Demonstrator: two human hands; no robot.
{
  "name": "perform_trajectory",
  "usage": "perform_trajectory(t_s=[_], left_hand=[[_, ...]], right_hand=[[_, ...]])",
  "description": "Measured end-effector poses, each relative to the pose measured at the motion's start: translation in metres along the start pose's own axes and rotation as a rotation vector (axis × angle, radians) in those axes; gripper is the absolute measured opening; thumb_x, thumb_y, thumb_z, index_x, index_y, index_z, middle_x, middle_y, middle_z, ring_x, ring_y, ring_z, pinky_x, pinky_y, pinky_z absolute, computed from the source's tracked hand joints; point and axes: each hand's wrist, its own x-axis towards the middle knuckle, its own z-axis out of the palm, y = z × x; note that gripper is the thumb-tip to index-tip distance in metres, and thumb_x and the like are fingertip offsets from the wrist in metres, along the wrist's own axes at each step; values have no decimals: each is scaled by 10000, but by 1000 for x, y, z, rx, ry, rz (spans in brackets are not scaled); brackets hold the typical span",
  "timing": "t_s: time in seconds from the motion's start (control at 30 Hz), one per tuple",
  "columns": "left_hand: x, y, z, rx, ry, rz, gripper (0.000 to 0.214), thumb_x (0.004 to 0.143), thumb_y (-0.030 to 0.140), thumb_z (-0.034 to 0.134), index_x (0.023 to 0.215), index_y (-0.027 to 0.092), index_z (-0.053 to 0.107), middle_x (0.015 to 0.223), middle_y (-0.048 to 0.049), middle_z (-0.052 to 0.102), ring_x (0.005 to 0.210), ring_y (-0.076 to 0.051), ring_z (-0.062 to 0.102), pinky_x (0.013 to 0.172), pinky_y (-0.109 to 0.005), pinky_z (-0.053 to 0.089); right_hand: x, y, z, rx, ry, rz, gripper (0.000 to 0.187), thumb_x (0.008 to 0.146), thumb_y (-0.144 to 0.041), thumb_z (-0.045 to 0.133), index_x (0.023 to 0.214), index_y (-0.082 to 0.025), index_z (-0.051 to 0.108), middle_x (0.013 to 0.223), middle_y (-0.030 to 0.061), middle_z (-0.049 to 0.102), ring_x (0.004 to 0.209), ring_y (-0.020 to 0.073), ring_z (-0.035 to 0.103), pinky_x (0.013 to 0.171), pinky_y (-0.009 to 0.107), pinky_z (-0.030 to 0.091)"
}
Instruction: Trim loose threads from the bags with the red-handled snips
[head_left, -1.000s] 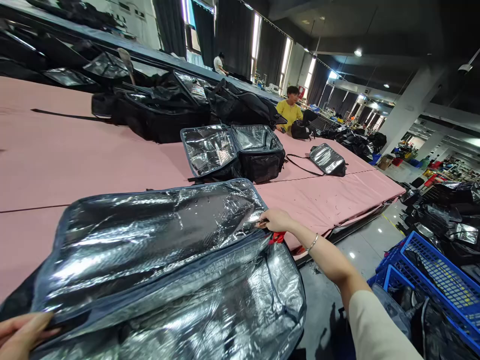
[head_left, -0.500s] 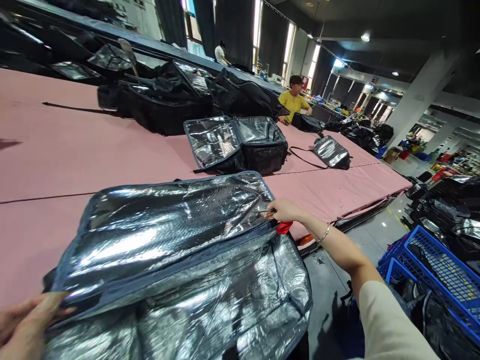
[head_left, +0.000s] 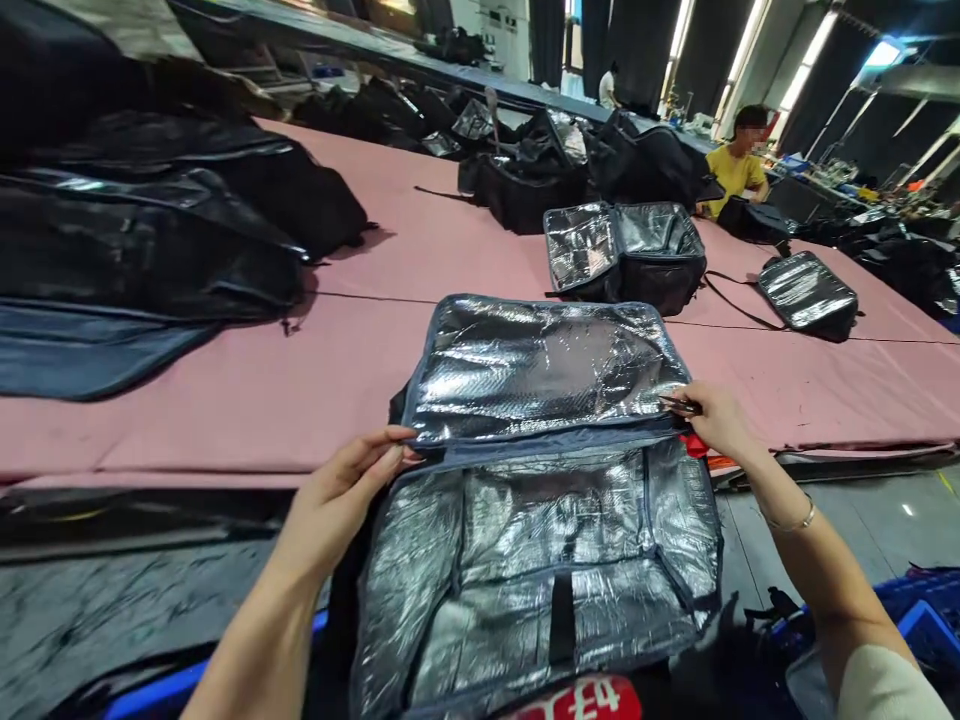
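while left hand [head_left: 352, 490] fingers [head_left: 390, 455] pinch the foil lid [head_left: 540, 365] edge | right hand [head_left: 716, 420] fingers closed on small tool [head_left: 679, 405] | advice: hold seam taut, tool tip flat

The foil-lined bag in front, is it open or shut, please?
Open. The bag shows its foil inside, and its lid lies back on the pink table.

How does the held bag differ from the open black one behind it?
The near bag has blue-grey trim; the far bag is black outside. The near bag hangs over the table edge; the far bag sits wholly on it. The left hand pinches the near bag, the right hand holds a tool at it; nobody touches the far bag. Both are open, silver-lined.
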Motion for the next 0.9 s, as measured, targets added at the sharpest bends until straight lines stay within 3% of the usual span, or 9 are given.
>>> perform_trajectory(t_s=[0.1, 0.23, 0.57, 0.77, 0.9], left_hand=[[-8, 1, 2, -73, -26, -62, 670, 552, 669, 767, 1005, 200, 617, 837, -21, 647, 845, -166, 597, 882, -277, 485], [-13, 7, 10, -66, -28, -21, 624, 570, 589, 799, 1021, 198, 613, 859, -26, 638, 853, -159, 590, 903, -292, 480], [-23, 34, 31, 139, -235, 34, 654, 632, 487, 744, 1174, 209, 507, 980, -50, 594, 953, -208, 567, 923, -352, 469], [-20, 34, 68, 336, -220, 164, 587, 699, 439, 648, 1206, 238, 430, 958, -38, 546, 836, -192, 533, 828, -349, 471], [-17, 37, 93, 407, -179, 204, 544, 741, 410, 579, 1228, 237, 410, 984, -46, 536, 855, -193, 529, 847, -362, 444]], right_hand=[[-11, 8, -2, 77, 69, -75, 300, 707, -67, 453, 867, -206, 666, 917, 52, 708, 869, 207, 645, 758, 315, 472], [-22, 21, -2, 79, 138, -117, 217, 759, -118, 488, 857, -205, 661, 888, 57, 699, 835, 209, 647, 737, 321, 487], [-54, 67, 12, 241, 246, -61, 158, 842, -174, 495, 889, -224, 637, 938, 67, 683, 913, 218, 645, 810, 354, 502], [-73, 104, 33, 329, 317, 6, 159, 840, -179, 489, 921, -223, 618, 983, 79, 666, 943, 229, 636, 861, 393, 495], [-77, 121, 43, 381, 343, 66, 135, 857, -199, 488, 909, -212, 613, 984, 79, 663, 951, 225, 639, 864, 383, 491]])
